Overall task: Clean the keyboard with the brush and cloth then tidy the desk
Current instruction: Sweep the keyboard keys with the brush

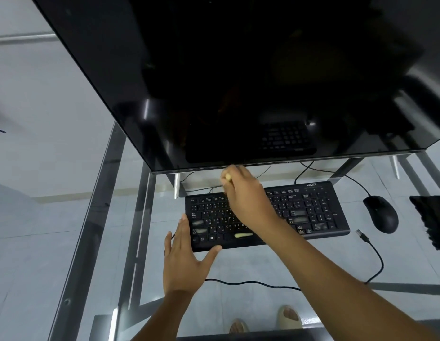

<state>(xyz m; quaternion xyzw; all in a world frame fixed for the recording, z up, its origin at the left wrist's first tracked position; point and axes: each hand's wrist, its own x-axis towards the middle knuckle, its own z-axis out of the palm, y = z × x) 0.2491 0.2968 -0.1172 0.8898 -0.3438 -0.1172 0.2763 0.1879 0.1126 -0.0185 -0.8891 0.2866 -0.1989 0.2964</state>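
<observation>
Black keyboard (312, 212) under right hand (248, 200)

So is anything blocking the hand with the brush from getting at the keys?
Nothing visible. The right hand grips the brush handle directly over the keyboard; the left hand only steadies its left edge.

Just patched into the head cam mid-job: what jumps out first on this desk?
A big dark monitor fills the top of the view, leaning over a glass desk. Below it, the right hand grips a pale brush handle over the black Acer keyboard, while the left hand lies flat at the keyboard's left end. A black mouse sits to the right, with a loose cable in front of it.
</observation>
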